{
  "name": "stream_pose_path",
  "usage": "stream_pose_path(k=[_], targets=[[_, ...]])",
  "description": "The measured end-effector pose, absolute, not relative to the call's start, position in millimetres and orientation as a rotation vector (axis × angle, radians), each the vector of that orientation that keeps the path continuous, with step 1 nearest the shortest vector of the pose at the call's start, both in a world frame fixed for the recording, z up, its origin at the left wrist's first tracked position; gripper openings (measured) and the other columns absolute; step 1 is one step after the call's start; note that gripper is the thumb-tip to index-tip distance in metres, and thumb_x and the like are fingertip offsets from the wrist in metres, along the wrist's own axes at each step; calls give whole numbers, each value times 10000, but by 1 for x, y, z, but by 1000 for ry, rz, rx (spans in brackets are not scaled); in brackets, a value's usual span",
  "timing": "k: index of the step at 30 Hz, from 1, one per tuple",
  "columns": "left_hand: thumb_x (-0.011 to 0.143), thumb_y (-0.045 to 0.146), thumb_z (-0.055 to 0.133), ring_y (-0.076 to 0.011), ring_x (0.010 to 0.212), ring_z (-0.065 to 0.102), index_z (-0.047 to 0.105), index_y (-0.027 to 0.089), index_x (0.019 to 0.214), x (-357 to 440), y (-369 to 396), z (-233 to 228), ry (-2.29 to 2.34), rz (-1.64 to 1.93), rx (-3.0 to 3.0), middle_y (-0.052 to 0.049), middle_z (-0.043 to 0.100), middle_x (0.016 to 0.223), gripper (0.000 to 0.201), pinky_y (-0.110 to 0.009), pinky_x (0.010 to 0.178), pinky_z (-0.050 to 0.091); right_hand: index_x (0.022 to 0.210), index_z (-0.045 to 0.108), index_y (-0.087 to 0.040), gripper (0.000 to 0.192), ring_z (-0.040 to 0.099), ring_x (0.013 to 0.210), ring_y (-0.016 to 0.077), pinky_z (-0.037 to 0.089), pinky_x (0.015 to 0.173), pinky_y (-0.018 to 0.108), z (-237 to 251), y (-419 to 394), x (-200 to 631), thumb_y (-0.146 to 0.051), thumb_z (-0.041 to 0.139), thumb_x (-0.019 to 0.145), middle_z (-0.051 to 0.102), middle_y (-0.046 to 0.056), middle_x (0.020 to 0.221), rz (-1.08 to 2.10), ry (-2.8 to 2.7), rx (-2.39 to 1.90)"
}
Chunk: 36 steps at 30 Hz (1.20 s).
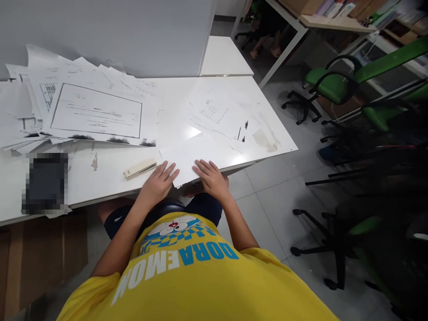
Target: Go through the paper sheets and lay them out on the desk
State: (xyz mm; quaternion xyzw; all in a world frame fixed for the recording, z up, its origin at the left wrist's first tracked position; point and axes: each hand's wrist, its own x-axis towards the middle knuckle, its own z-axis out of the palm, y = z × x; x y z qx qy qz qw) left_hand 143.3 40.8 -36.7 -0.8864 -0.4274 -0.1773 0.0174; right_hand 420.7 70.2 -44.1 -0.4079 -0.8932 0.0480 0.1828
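A white sheet of paper (187,156) lies at the front edge of the desk, its near corner reaching over the edge. My left hand (159,180) rests on the sheet's left side, fingers stretched out and slightly spread. On its right side lies my right hand (211,178), also flat with the fingers extended. Just left of my left hand is a cream stapler (139,169), which neither hand holds. Beyond the sheet, several printed papers (217,113) lie loosely on the desk.
A large messy pile of printed sheets (96,111) covers the desk's left part. A blurred-out dark object (46,183) sits near the left front edge. A grey partition (117,35) stands behind the desk. Green office chairs (327,84) stand on the right, and another person's legs (264,44) show far back.
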Motion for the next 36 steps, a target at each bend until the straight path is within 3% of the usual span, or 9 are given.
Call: stream_pose_path(k=[12,17,23,27,36], targets=[[928,-21,381,-299,1563,190,477,259,1497,140,39,-36,-1282,-590,-2831,-93,458,1579,641,-585,1212,378,1481,518,-250,506,386,1511,200,306,1240,489,-44,71,433,-133,341,1022,513,47,1556,164,-2591,-941],[950,5,397,-293,1545,270,502,253,1474,139,40,-33,-1247,-538,-2864,-94,490,1556,588,-567,1213,384,1523,465,-191,530,392,1507,232,305,1236,494,-42,73,428,-131,372,1004,470,90,1585,81,-2655,-954],[959,40,408,-268,1544,292,421,235,1523,136,30,-22,-1175,-684,-2749,-101,548,1514,597,-535,1215,391,1489,519,-202,558,475,1448,227,373,1172,447,-50,73,417,-63,357,973,555,96,1519,5,-2582,-1054],[947,71,411,-271,1547,290,322,262,1577,118,22,-18,-1437,-861,-2434,-99,563,1501,665,-583,1227,345,1468,541,-190,562,503,1425,217,384,1154,423,-52,66,410,-44,324,971,588,87,1488,16,-2510,-1093],[933,155,408,-293,1535,317,389,275,1556,92,21,-29,-1724,-780,-2435,-75,491,1564,635,-605,1250,274,1533,465,-211,600,448,1471,245,359,1184,459,-50,49,393,-57,335,968,528,96,1541,84,-2545,-1136]])
